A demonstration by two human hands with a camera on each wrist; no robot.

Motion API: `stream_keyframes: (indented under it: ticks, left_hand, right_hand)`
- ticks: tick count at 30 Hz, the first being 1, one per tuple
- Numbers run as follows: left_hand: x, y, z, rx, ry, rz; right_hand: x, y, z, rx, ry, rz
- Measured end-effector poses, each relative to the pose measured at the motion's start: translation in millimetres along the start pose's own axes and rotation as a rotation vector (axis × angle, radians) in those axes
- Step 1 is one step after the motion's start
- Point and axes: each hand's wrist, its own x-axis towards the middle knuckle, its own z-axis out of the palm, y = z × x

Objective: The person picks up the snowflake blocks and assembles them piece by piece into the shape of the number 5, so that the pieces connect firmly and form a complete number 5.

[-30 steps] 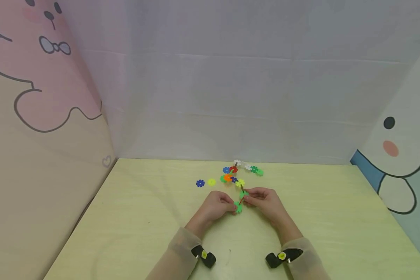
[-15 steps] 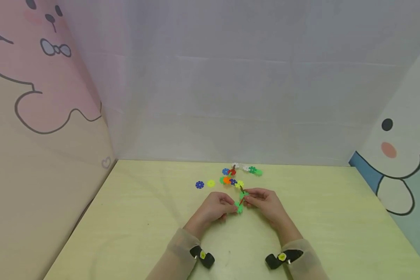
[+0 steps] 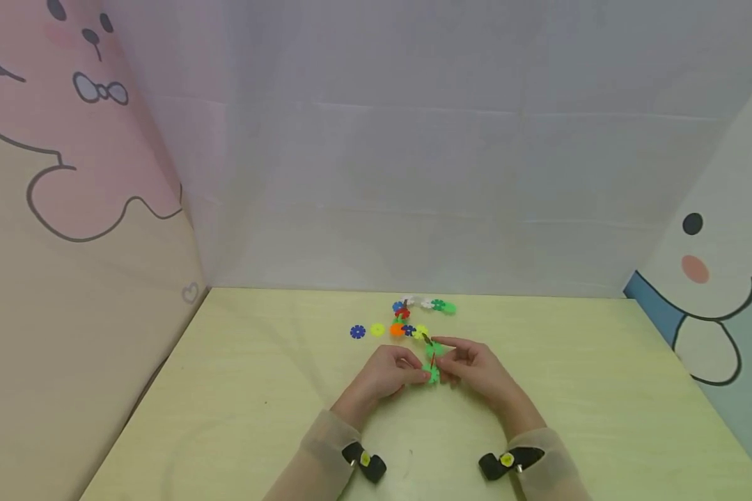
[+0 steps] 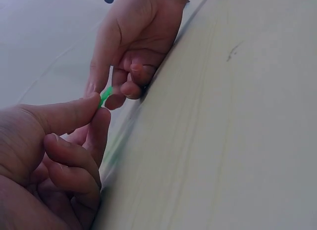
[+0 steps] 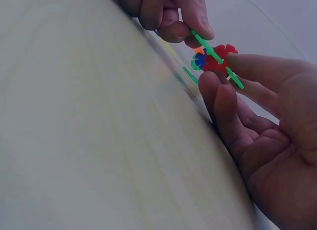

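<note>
A chain of slotted plastic snowflake discs runs away from my hands over the table. My left hand pinches the green disc at the chain's near end between thumb and index finger. A red disc, seen thin in the head view, joins it to another green disc. My right hand has its thumb and fingers about these two, holding the chain there. Farther along come a yellow disc, a dark blue disc and an orange disc. Fingers partly hide the near discs.
A loose dark blue disc and a loose yellow disc lie left of the chain. The chain's far end bends right, past white discs to green ones. Curtains border the pale wooden table behind and at both sides.
The chain's far part has swung left and bent more sharply near the orange disc. Its near green end has shifted slightly right with my left hand. The loose discs stay put.
</note>
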Motion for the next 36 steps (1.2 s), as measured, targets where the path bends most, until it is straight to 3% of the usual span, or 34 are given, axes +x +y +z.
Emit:
stream_keyframes:
  ticks: [5, 9, 16, 22, 25, 29, 32, 36]
  left_hand:
    - [-1.1, 3.3, 2.9, 0.047, 0.018, 0.007]
    - [-0.4, 2.7, 5.1, 0.078, 0.029, 0.011]
    - [-0.1, 2.4, 3.1, 0.082, -0.012, 0.042]
    - [0.2, 0.5, -14.9, 0.131, -0.037, 0.069]
    - [1.7, -1.2, -31.1, 0.182, 0.021, 0.08]
    - [2.9, -3.8, -56.8, 0.234, 0.169, 0.073]
    - [2.1, -5.2, -75.2, 0.197, 0.273, 0.067]
    - [-0.8, -4.6, -93.2, 0.119, 0.367, 0.062]
  right_hand:
    - [-2.9, -1.2, -5.7, 0.022, -0.142, -0.024]
    - [-4.9, -1.9, -7.2, 0.081, -0.191, -0.049]
    - [-4.8, 2.9, -11.0, 0.092, -0.135, -0.002]
    - [-8.4, 5.5, -20.5, 0.091, -0.086, 0.018]
    - [-10.2, 6.2, -25.3, 0.114, -0.086, 0.013]
    - [-11.3, 7.7, -29.4, 0.141, -0.101, 0.006]
    - [-11.3, 9.3, -30.8, 0.149, -0.107, 0.005]
    - [-11.5, 9.5, -31.1, 0.147, -0.101, 0.01]
